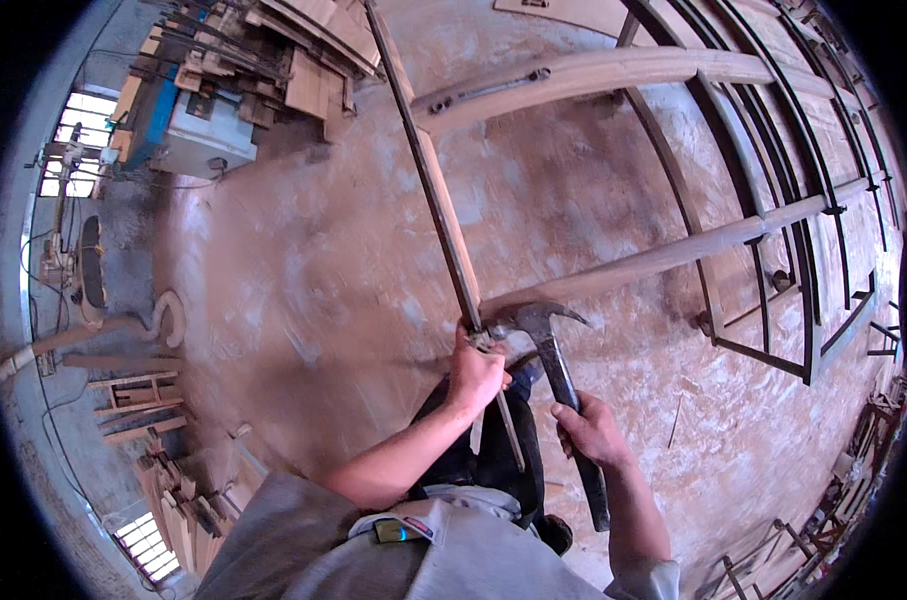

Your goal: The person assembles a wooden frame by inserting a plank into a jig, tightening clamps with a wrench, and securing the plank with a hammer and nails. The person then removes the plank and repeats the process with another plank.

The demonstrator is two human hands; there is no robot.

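Observation:
My right hand (593, 432) is wrapped round the dark handle of a claw hammer (564, 385). The hammer's head is up beside a wooden rail's near end; whether they touch I cannot tell. My left hand (477, 374) is closed round the near jaw end of a long dark bar clamp (440, 190). Below that hand, the thin end of the bar sticks out toward my legs. The clamp lies along a wooden end piece (433, 165) of a large frame. Two long rails, the near rail (634, 264) and the far rail (614, 75), run rightward from it.
More bar clamps (832, 150) cross the frame at the right, above a dark metal stand (764, 355). A machine with a blue-and-grey body (209, 130) stands at far left, stacked with boards (319, 85). A flexible hose (164, 318) and timber pieces (174, 490) lie along the left.

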